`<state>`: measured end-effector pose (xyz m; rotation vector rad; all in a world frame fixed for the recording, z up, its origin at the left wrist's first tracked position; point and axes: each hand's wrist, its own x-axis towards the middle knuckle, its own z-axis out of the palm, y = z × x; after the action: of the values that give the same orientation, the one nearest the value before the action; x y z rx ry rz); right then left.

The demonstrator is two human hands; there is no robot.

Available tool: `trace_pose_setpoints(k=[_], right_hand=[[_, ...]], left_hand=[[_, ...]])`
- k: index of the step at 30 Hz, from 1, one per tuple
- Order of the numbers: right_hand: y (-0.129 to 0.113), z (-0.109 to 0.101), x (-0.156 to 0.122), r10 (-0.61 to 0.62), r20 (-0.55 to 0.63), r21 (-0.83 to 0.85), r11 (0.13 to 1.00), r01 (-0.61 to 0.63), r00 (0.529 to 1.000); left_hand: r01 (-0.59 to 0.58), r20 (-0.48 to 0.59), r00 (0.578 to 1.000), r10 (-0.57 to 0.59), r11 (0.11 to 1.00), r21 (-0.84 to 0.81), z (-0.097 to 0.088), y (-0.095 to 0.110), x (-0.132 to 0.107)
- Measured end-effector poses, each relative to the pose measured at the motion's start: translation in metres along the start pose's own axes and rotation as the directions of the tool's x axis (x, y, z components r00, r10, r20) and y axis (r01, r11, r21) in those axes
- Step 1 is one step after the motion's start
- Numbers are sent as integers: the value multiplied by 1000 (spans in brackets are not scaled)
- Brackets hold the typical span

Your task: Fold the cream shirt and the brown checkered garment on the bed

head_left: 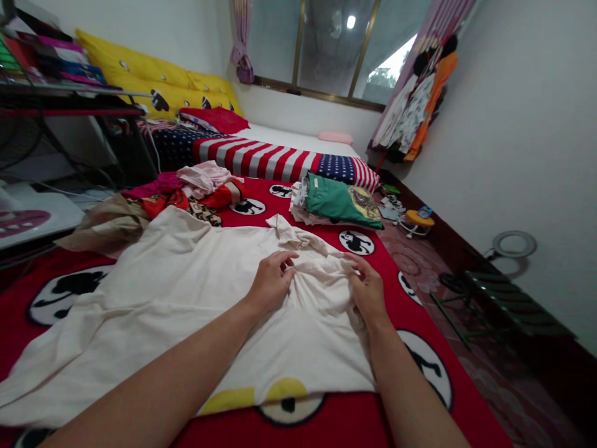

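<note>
A large cream garment [289, 354] lies spread over the red bedspread [373, 414], which has round black-and-white prints. Its middle is bunched into folds. My left hand [273, 281] pinches those folds from the left, and my right hand [368, 289] grips them from the right, a short way apart. Beyond my hands, a folded green T-shirt [336, 202] rests on a stack of clothes. A loose heap of pink, red and patterned clothes [186, 193] lies further left, beside a crumpled beige cloth [107, 227].
Stars-and-stripes bedding [256, 155] and yellow cushions [158, 84] lie at the far end of the bed. A dark shelf [69, 93] stands at the left. To the right, a patterned floor [494, 367] holds a low folded dark-green rack [508, 298].
</note>
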<state>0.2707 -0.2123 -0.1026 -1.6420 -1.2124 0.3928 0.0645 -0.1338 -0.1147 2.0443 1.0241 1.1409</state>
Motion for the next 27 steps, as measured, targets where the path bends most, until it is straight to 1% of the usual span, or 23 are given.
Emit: trace_pose_setpoints(k=[2,4,6,8,10,11,13,15,17,20,24,26,27], right_hand=[[7,-1,1,-41,23,-233,971,46,999],[10,-1,1,-100,19,-374,922,100,995],[7,0,1,-198,-23,-455,875,166,980],[0,3,1,-323,-61,-502,828,251,944],[-7,8,2,-380,-60,-436,842,318,923],[-9,11,3,-378,-28,-383,859,339,926],[-11,19,8,-329,97,-326,881,342,939],[-9,25,13,-261,217,-357,876,325,941],[-5,29,19,-218,281,-412,852,323,935],[-4,30,26,-201,319,-453,826,335,926],[-9,26,32,-184,349,-495,797,347,919],[-12,25,34,-179,328,-512,791,334,927],[-13,24,36,-181,299,-522,791,320,937]], left_hand=[[-62,34,998,59,993,99,1,-2,-1],[-139,48,990,132,969,205,0,0,-2],[-214,49,977,209,932,293,-1,5,-4],[-271,81,963,259,896,351,-2,12,-5],[-292,148,956,254,876,383,-2,16,-6],[-293,184,954,237,868,401,-2,17,-7],[-286,232,952,200,850,443,-1,17,-7],[-274,241,954,176,837,474,-1,15,-8],[-262,236,958,163,832,489,-1,14,-8],[-249,232,961,149,831,497,-1,14,-9],[-248,231,961,149,836,489,-1,14,-9],[-247,227,962,153,840,483,-1,14,-9],[-247,221,963,156,840,483,-2,14,-9]])
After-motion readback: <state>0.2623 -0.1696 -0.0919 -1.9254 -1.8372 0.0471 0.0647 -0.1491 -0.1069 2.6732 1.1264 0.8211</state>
